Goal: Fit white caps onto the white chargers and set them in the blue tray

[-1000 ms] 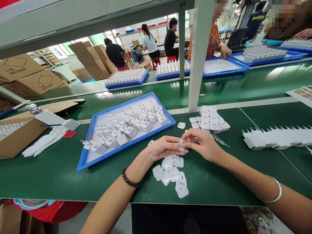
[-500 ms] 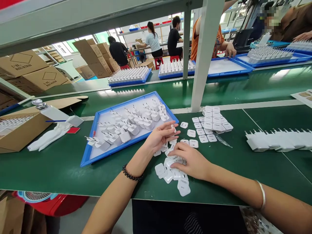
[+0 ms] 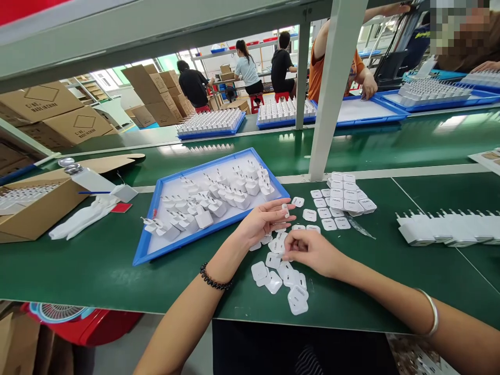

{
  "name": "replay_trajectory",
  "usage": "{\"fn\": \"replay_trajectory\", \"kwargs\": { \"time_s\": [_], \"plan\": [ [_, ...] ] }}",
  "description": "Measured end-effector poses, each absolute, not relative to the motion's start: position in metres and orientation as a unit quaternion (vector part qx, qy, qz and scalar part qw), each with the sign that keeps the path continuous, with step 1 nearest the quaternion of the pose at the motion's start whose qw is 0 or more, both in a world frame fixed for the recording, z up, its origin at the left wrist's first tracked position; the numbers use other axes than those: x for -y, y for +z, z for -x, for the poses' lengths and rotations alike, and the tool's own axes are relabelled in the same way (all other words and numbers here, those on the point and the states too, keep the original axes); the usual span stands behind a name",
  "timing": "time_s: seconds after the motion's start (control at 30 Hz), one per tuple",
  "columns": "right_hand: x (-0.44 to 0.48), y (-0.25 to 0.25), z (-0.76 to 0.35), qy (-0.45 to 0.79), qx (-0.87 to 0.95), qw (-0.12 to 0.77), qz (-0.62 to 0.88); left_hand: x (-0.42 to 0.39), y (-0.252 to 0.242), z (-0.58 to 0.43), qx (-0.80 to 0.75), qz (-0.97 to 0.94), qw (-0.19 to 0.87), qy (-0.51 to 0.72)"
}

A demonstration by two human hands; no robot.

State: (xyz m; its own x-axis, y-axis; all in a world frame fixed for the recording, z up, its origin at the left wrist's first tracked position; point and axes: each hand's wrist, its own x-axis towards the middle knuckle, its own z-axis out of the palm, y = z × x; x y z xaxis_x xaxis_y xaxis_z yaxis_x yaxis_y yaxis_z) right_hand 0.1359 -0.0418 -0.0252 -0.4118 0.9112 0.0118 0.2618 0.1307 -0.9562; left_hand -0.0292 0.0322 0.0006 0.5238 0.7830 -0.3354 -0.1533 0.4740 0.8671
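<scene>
My left hand is palm up above the pile, its fingers stretched out. A small white piece shows at its fingers; I cannot tell whether it is held or worn. My right hand is closed in a pinch at the pile's right side, and whatever its fingertips hold is hidden. Loose white square cover plates, some printed, overlap below and between both hands. Further plates lie in rows beyond my right hand, next to a stack of plates.
A blue-rimmed tray of white plug adapters stands left of my hands. A row of adapters is at right. Farther left are a white glove and a cardboard box. A white post rises behind the plates.
My right hand has gone from spread fingers over the plates to a pinch, uncovering part of the pile. My left hand stays palm up nearby. The whole view has shifted slightly.
</scene>
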Motion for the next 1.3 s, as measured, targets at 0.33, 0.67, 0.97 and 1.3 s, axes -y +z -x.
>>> {"fn": "replay_trajectory", "kwargs": {
  "time_s": [0.33,0.67,0.97,1.3],
  "plan": [
    [0.022,-0.016,-0.17,0.487,0.583,0.482,0.436,-0.03,-0.004,0.029,-0.273,-0.422,0.855,0.131],
    [0.029,-0.019,-0.164,0.33,0.682,0.495,0.427,-0.025,-0.003,0.024,-0.296,-0.398,0.845,0.198],
    [0.035,-0.03,-0.15,0.227,0.77,0.369,0.469,-0.034,0.004,0.027,-0.374,-0.352,0.763,0.392],
    [0.038,-0.037,-0.125,0.192,0.818,0.28,0.465,-0.03,0.002,0.023,-0.382,-0.362,0.763,0.376]
  ]
}}
